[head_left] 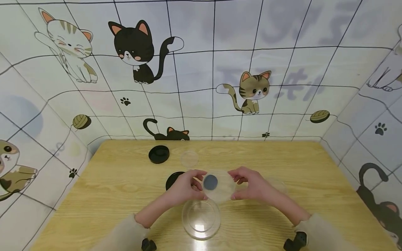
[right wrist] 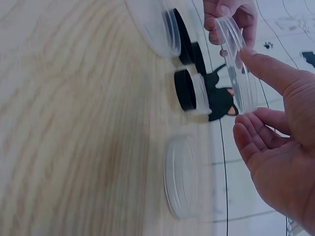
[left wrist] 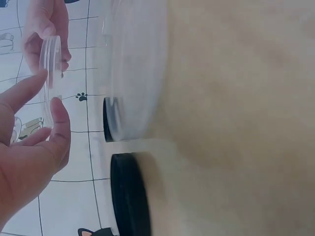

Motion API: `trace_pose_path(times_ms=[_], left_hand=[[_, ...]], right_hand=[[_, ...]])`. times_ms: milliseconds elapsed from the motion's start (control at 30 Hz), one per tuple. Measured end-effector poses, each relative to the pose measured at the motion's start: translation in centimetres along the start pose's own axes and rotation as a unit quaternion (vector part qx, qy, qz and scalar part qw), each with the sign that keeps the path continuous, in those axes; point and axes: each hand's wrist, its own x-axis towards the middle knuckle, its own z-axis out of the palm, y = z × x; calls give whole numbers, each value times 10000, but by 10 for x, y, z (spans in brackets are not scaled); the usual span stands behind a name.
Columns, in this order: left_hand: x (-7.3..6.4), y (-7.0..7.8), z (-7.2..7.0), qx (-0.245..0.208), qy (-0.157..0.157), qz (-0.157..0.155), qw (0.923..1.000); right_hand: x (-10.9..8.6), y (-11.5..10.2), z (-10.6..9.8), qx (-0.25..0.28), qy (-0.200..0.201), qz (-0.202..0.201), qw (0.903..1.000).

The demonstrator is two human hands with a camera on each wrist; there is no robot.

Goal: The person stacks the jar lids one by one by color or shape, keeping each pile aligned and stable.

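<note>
A clear round dish [head_left: 223, 191] is held up over the table between both hands, tilted on edge in the wrist views. My left hand [head_left: 186, 186] pinches its left rim between thumb and fingers. On the opposite rim, my right hand [head_left: 251, 184] grips with thumb and fingertips. A grey-blue disc [head_left: 210, 182] shows within the dish's outline in the head view. Directly below, a larger clear dish [head_left: 201, 219] lies on the table. Beside the left hand, a black round lid [head_left: 173, 178] is partly hidden by it.
Farther back on the wooden table [head_left: 282, 157] sit another black lid [head_left: 158, 154] and a small clear disc [head_left: 190, 159]. Behind the right wrist lies a further clear dish [right wrist: 180, 177]. A cat-print cloth [head_left: 201, 69] hangs around the table's back and sides.
</note>
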Motion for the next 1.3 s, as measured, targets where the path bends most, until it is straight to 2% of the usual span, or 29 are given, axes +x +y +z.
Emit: trace_pose_path(times_ms=[167,400,700,867,1300], left_hand=[[-23,-8,-1,-129,224,-28,9997],[-48,-13,-4,206,396,168,9989],[-77,-23,5,110,485,-117,9987],[-85,-26,7,206,501,-110,9985],[-90,-31,8,628,551,142,9964]], right_hand=[[2,-8,16,-49,-119,-189,9997],[4,-15,36,-49,-126,-623,9980],[-6,-22,56,-323,-406,-689,9963],[-7,-22,65,-398,-485,-648,9959],[-10,-19,83,-560,-583,-407,9959]])
